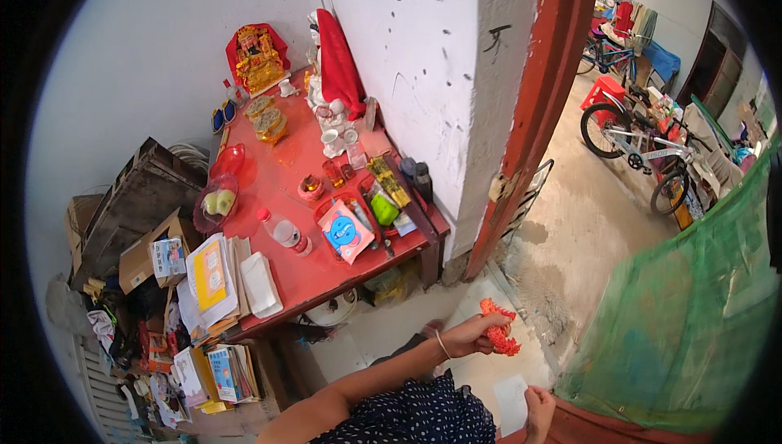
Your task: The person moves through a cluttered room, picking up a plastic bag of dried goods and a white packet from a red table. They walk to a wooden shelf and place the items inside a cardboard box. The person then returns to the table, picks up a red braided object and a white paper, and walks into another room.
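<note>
My left hand [475, 335] is closed around a bumpy orange-red bundle [506, 345], whose exact kind I cannot tell. It is held out over the pale tiled floor near the doorway, with a light band on the wrist. Lower down, my right hand [540, 408] pinches the edge of a thin white sheet [511, 404], which looks like paper. The sheet hangs beside my dotted dark garment [421, 413]. Both hands are apart from the red table [256, 273].
Statues [259, 59], a plastic bottle [284, 233], fruit in a red bowl [214, 212] and red baskets [333, 254] stand on the table. Papers [211, 279] cover its near left corner. Right of the red door frame [519, 138] are green netting [666, 315] and a white bicycle [641, 144].
</note>
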Action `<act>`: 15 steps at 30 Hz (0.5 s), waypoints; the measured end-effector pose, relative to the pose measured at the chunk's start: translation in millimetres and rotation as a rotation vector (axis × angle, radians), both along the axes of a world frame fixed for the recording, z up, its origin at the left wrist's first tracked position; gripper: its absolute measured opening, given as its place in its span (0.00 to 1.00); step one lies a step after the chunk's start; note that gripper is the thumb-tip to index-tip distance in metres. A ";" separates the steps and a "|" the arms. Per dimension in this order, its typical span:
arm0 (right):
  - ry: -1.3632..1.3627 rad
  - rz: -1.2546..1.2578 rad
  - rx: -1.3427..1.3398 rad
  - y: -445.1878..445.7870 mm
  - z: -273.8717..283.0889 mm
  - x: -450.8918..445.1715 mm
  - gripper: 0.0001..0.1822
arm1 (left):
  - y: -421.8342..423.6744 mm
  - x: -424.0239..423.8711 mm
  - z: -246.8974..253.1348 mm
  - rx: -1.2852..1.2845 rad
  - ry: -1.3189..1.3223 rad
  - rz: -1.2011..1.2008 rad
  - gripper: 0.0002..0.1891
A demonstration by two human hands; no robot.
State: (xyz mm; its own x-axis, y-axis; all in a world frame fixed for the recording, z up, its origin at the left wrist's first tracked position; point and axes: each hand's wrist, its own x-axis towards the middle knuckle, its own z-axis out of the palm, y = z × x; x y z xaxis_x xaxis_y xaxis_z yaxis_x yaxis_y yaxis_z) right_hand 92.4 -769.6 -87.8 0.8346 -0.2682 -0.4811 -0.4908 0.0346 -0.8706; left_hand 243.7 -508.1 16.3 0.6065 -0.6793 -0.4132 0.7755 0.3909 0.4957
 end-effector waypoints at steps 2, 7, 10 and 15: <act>0.022 0.132 -0.196 -6.9 27.5 12.8 0.14 | -16.1 14.4 3.9 0.068 0.042 0.021 0.14; -0.051 -0.077 0.016 -54.0 -1.7 57.4 0.07 | -53.0 68.1 -22.1 0.104 0.111 -0.026 0.11; -0.096 -0.040 -0.165 -86.1 1.4 107.7 0.09 | -88.0 115.6 -29.7 0.068 0.072 -0.054 0.09; -0.013 -0.166 0.001 -110.4 56.6 176.7 0.14 | -148.0 187.9 -26.3 0.107 0.078 0.080 0.10</act>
State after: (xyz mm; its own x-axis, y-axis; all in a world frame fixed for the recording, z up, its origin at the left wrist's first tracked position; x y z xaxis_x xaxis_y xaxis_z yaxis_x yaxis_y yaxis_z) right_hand 269.2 -880.0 -31.2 0.7850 -0.4020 -0.4713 -0.4673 0.1151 -0.8766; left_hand 431.6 -656.1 -10.0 0.6198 -0.5798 -0.5289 0.7821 0.4007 0.4772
